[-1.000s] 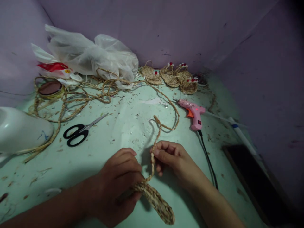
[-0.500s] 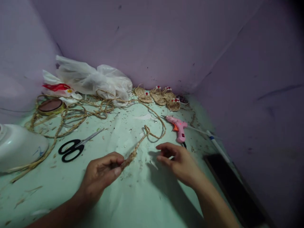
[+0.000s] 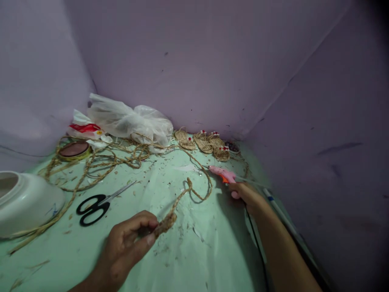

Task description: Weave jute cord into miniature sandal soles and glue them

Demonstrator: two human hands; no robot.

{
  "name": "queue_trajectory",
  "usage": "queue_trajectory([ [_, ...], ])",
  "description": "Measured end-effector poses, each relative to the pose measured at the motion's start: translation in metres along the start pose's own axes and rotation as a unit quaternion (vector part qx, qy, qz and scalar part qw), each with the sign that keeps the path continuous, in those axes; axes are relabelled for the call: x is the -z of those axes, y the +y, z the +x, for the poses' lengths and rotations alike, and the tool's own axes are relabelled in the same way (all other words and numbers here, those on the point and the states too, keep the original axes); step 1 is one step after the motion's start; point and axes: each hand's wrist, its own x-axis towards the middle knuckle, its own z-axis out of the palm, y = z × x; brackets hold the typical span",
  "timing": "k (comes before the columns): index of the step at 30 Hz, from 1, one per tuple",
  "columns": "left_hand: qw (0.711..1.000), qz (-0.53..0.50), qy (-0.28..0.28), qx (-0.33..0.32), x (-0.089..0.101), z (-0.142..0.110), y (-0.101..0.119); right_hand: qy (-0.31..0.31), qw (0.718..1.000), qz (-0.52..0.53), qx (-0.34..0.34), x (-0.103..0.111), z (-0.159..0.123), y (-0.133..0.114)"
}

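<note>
Between the thumb and fingers of my left hand (image 3: 130, 239) is the thick, coiled end of a braided straw rope (image 3: 165, 225). From there the rope loops away over the table toward a tangle at the back left. My right hand (image 3: 247, 196) is closed round the handle of a pink glue gun (image 3: 223, 173) with an orange trigger. Its nozzle points left, close to the rope's loop. A clear glue stick pokes out of its rear, and a black cord hangs below the handle.
Black-handled scissors (image 3: 95, 207) lie left of my left hand. Beyond them are a white plastic jar (image 3: 30, 207), a roll of tape (image 3: 74, 150) and plastic bags (image 3: 133, 121). Several small woven slippers (image 3: 203, 144) with red beads sit by the back wall. Straw scraps litter the green table.
My right hand has moved forward and right and taken hold of the glue gun, which it held nothing of before. My left hand keeps the rope end. The view has tilted up slightly.
</note>
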Motion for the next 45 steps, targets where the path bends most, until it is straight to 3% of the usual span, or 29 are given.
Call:
queue_trajectory([
  [3, 0.99, 0.078, -0.002, -0.114, 0.001, 0.003, 0.002, -0.035, 0.996, 0.087, -0.006, -0.001, -0.021, -0.016],
  [5, 0.967, 0.145, -0.014, -0.209, 0.004, 0.007, 0.005, -0.043, 0.989, 0.138, 0.012, 0.0, -0.041, -0.025],
  [8, 0.907, 0.259, -0.03, -0.332, 0.013, 0.014, 0.009, -0.047, 0.972, 0.22, 0.063, 0.001, -0.073, -0.028],
  [11, 0.848, 0.352, -0.044, -0.394, 0.022, 0.022, 0.011, -0.076, 0.971, 0.215, 0.074, 0.0, -0.1, -0.014],
  [13, 0.833, 0.377, -0.06, -0.402, 0.025, 0.025, 0.01, -0.112, 0.97, 0.204, 0.063, -0.002, -0.114, 0.0],
  [16, 0.837, 0.384, -0.071, -0.384, 0.024, 0.025, 0.009, -0.143, 0.965, 0.214, 0.049, -0.007, -0.13, 0.021],
  [22, 0.827, 0.402, -0.127, -0.372, 0.018, 0.023, 0.012, -0.127, 0.974, 0.184, 0.026, -0.012, -0.137, 0.043],
  [28, 0.83, 0.406, -0.135, -0.358, 0.02, 0.023, 0.012, -0.17, 0.967, 0.179, 0.068, -0.011, -0.136, 0.032],
  [34, 0.832, 0.388, -0.125, -0.376, 0.02, 0.023, 0.008, -0.168, 0.967, 0.189, 0.021, -0.015, -0.137, 0.023],
  [45, 0.829, 0.394, -0.134, -0.374, 0.019, 0.023, 0.01, -0.191, 0.958, 0.213, 0.018, -0.018, -0.139, 0.022],
])
